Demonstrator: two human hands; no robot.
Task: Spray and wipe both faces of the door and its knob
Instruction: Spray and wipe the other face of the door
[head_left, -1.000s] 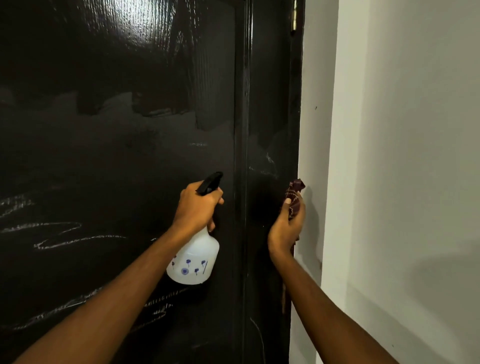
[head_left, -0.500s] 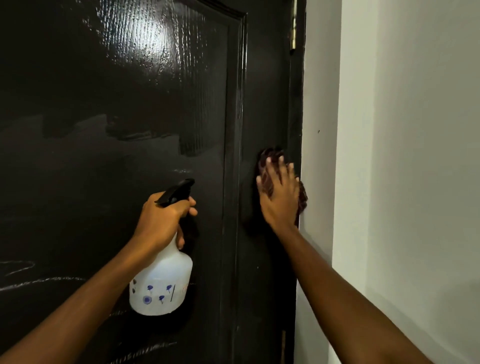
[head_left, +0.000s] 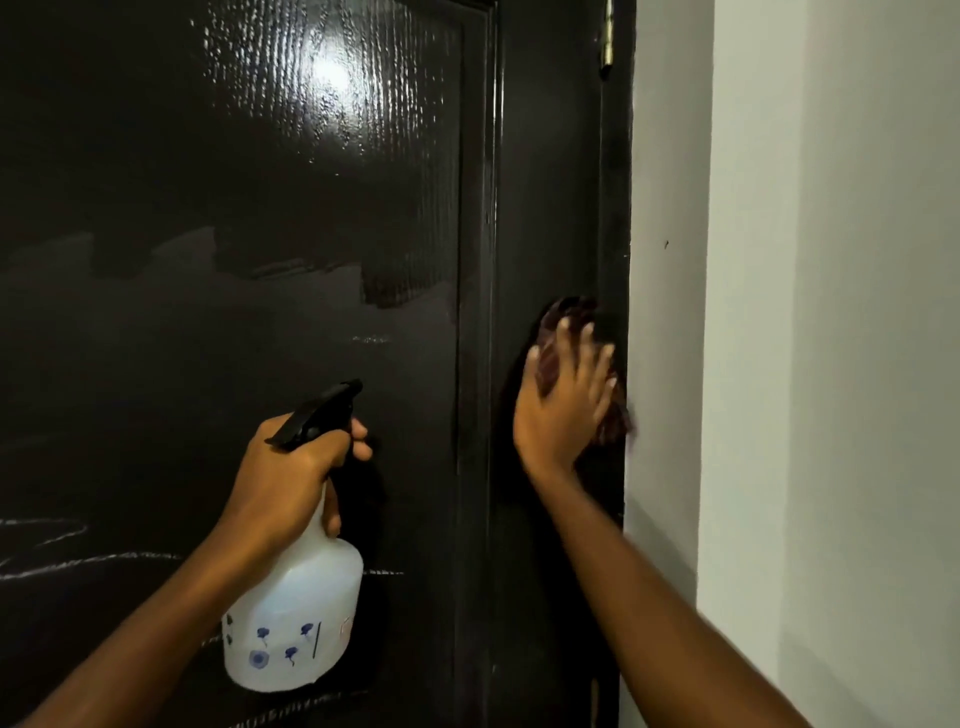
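Observation:
A glossy black door (head_left: 260, 234) fills the left and middle of the view, wet and shiny at the top, with pale streaks lower left. My left hand (head_left: 291, 473) grips the neck of a white spray bottle (head_left: 296, 618) with a black trigger head and small blue flowers, held in front of the door panel. My right hand (head_left: 563, 405) presses a dark reddish cloth (head_left: 613, 415) flat against the door's right stile, fingers spread. The knob is not in view.
A brass hinge (head_left: 606, 36) sits at the top of the door's right edge. A pale grey wall (head_left: 831, 364) runs along the right, with a corner jutting toward me.
My right hand went from holding the bunched cloth at the door's edge to pressing it flat on the stile, higher up. The left hand with the bottle sank lower in view.

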